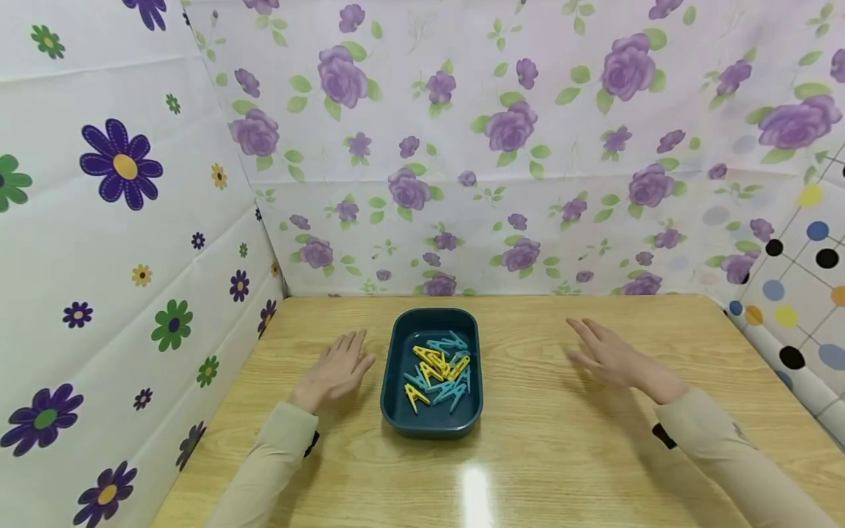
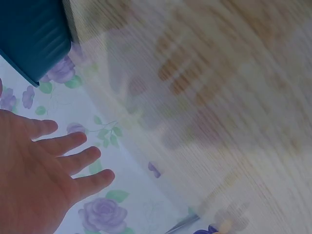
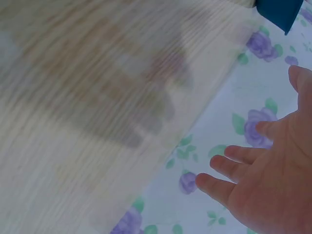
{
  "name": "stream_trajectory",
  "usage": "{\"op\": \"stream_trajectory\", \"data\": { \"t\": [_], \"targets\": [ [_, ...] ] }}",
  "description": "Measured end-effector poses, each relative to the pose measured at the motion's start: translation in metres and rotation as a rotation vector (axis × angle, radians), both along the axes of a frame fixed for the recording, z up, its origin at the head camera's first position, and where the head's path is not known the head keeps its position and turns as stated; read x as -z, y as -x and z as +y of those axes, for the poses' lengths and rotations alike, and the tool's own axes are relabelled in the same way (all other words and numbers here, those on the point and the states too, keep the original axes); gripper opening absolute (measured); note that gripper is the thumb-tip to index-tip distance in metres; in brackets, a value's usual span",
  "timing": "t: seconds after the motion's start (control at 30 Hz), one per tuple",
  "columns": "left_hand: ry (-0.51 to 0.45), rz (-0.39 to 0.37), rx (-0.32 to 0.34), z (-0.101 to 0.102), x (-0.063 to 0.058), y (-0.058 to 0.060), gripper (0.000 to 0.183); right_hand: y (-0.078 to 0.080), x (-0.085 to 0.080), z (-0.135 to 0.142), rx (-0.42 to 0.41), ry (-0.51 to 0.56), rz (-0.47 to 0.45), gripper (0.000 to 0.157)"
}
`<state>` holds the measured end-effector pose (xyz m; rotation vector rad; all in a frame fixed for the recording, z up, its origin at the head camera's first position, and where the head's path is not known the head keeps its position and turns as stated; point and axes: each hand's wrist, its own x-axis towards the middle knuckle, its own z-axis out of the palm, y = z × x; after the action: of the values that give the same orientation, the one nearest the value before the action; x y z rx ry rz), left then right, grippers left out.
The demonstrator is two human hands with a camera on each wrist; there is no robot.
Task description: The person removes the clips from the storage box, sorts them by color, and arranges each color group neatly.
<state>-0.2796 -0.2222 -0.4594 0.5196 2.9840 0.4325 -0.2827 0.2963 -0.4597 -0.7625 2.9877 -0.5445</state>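
A dark teal plastic tray (image 1: 432, 429) stands on the wooden table, a little left of the middle. Inside it lie several yellow clothespins (image 1: 429, 355) and several blue clothespins (image 1: 452, 394), heaped loosely together. To the left of the tray is my left hand (image 1: 335, 367), apart from it, with fingers extended and nothing held. My right hand (image 1: 609, 356) hovers farther off on the right side, fingers stretched out and holding nothing. In the left wrist view the spread left fingers (image 2: 92, 184) show near the tray's wall (image 2: 36, 36); the right wrist view catches only a corner of the tray (image 3: 279, 12).
The light wooden table (image 1: 548, 455) ends at a back wall covered with a purple-rose cloth (image 1: 409, 187). A daisy-patterned cloth (image 1: 125, 242) borders the left side, and a dotted cloth (image 1: 802, 293) borders the right.
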Motion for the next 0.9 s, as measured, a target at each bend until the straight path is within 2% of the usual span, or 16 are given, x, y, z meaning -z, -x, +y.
{"op": "stream_trajectory", "data": {
  "t": [0.1,0.27,0.43,0.6,0.9],
  "targets": [
    [0.001,0.0,0.002,0.0,0.0,0.0,0.068,0.002,-0.004,-0.006,0.004,0.004,-0.035,0.067],
    [-0.05,-0.01,0.009,0.001,0.001,0.0,0.065,0.006,-0.007,-0.014,-0.004,0.015,-0.082,0.067],
    [-0.099,-0.047,0.011,0.003,0.001,0.001,0.064,0.012,-0.008,-0.025,-0.033,0.012,-0.074,0.065],
    [-0.129,-0.068,0.015,0.007,-0.001,0.001,0.068,0.016,-0.01,-0.039,-0.067,0.027,-0.025,0.06],
    [-0.232,-0.062,0.053,0.014,-0.003,-0.003,0.052,0.02,-0.012,-0.06,-0.143,0.025,0.119,0.038]
  ]
}}
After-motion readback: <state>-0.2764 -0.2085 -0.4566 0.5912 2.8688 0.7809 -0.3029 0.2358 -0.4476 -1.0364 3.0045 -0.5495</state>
